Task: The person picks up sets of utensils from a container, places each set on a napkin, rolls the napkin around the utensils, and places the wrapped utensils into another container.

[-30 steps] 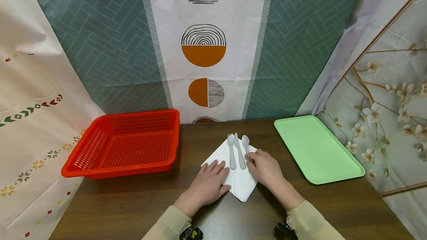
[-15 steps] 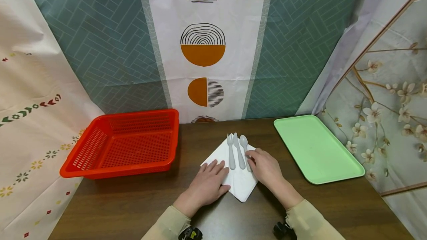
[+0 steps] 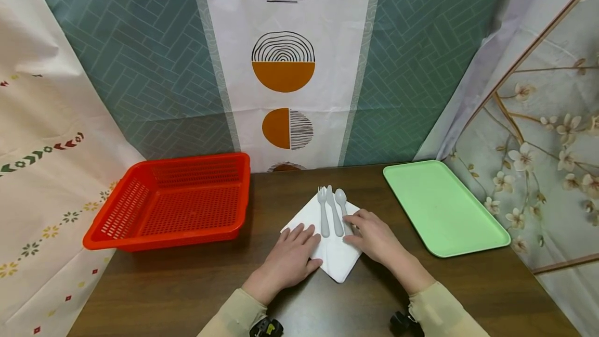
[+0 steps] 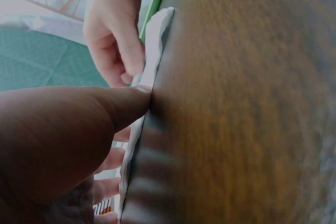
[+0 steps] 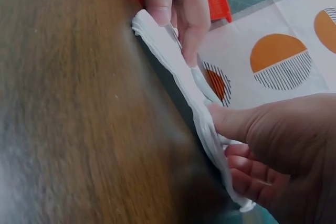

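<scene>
A folded white napkin (image 3: 334, 259) lies cornerwise on the brown table in the head view. On it a grey fork (image 3: 324, 217), knife (image 3: 335, 216) and spoon (image 3: 341, 197) lie side by side, handles toward me. My left hand (image 3: 291, 261) rests flat on the napkin's left edge, fingers straight and spread. At the right edge, my right hand (image 3: 374, 235) touches the napkin and spoon handle, its thumb and index finger apart. The right hand partly covers the handle. In the right wrist view, its thumb rests on the napkin's edge (image 5: 202, 124).
To the left stands a red perforated basket (image 3: 196, 235). A green tray (image 3: 442, 207) lies on the right. Patterned cloths (image 3: 173, 66) hang behind and beside the table (image 3: 337, 316).
The spoon has shifted slightly left, closer to the knife. My right thumb has moved away from the spoon handle and the right wrist has swung a little right. The left hand stays put.
</scene>
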Demonstrator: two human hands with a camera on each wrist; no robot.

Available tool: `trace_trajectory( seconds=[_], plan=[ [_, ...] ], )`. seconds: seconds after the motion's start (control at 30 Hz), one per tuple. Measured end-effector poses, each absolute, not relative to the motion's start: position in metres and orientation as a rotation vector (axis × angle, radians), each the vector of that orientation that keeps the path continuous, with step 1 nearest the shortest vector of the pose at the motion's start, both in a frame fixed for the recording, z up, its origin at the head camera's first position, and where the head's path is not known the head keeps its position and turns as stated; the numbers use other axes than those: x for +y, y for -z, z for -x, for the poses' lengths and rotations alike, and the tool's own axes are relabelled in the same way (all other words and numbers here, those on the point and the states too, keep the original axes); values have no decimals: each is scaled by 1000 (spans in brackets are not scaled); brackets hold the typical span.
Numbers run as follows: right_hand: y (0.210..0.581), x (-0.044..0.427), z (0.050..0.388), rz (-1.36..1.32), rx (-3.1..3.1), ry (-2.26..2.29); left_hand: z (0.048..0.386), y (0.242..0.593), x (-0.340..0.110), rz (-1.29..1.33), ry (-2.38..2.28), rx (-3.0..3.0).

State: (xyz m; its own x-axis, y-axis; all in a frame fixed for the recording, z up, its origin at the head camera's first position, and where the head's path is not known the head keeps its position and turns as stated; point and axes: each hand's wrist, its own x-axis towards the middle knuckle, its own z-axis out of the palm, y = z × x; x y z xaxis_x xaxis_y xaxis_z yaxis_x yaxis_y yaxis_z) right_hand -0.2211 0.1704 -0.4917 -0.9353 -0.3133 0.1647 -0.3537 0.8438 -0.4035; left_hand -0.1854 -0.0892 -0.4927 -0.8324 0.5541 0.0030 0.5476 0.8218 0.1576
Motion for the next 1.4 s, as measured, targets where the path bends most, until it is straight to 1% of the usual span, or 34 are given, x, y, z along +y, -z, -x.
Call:
trace_trajectory(
  seconds=[0.2,0.7,1.0,1.17,1.4],
  plan=[
    [491,175,222,-575,-2960,-702,186,495,-90,-892,-268,2940],
    [495,174,228,-577,-2921,-709,185,493,-88,-888,-248,2935],
    [498,174,221,-584,-2893,-695,185,496,-89,-900,-210,2956],
    [499,177,212,-618,-2864,-656,183,497,-91,-983,-186,3011],
    [499,184,199,-769,-2763,-606,181,490,-96,-1229,-175,3059]
  ],
)
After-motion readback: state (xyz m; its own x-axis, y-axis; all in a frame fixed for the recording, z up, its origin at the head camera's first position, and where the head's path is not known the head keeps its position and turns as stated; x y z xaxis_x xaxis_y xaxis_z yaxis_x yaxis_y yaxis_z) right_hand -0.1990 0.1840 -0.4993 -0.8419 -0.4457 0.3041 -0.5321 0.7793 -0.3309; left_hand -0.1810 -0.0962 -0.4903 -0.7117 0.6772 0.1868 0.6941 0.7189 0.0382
